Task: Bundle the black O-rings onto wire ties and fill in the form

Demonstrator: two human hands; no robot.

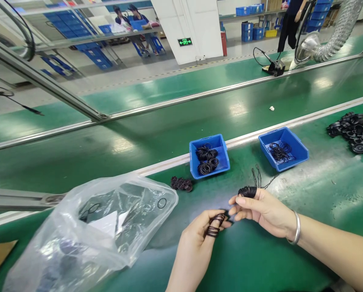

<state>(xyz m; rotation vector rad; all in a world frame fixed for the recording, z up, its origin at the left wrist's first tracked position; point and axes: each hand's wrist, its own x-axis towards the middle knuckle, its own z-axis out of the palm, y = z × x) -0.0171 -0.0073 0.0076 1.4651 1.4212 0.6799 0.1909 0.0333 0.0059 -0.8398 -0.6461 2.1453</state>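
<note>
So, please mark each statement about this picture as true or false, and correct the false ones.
1. The right hand pinches a bunch of thin black rubber rings: true.
2. The shiny silver metal bangle is on the left wrist: false, it is on the right wrist.
3. The left hand has black rubber rings around its fingers: true.
4. The clear plastic bag hangs from the metal frame: false, it lies on the green belt.
5. Both rectangular blue plastic bins are empty: false, each holds black rings.
</note>
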